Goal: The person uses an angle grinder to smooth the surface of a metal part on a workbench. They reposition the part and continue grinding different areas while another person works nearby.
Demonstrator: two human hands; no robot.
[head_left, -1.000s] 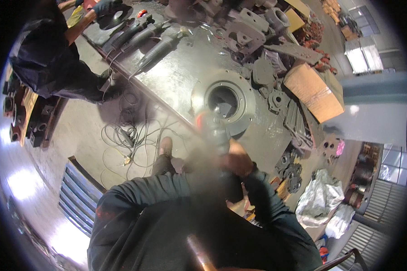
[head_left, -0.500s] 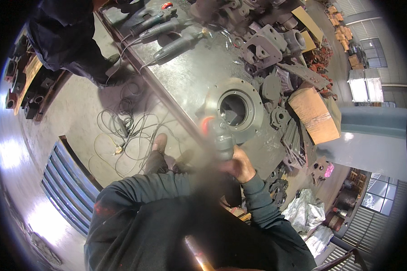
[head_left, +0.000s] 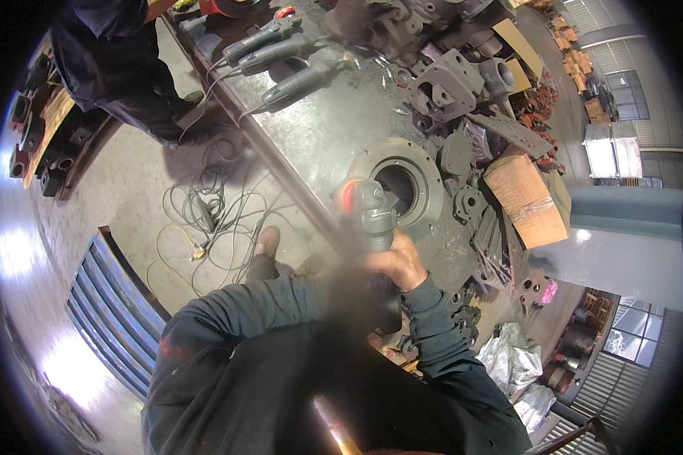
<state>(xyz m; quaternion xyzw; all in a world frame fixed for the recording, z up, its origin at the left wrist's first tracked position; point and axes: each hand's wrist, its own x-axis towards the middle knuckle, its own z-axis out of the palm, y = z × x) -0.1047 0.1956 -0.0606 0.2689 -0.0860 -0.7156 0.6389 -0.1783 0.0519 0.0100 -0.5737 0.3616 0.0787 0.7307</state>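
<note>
Grinder (head_left: 375,214) within curled right hand (head_left: 404,263)

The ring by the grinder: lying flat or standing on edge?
Flat on the table: the ring shows its broad round face from above, though the grinder hides part of it.

A dark blur (head_left: 349,303) smears the lower middle, hiding the left hand, the fingertips of the right hand (head_left: 404,262) and part of the angle grinder's (head_left: 375,208) body. The grinder's head covers the lower-left rim of the flanged ring (head_left: 431,171), while the top edge cuts off a co-worker (head_left: 110,72)
</note>
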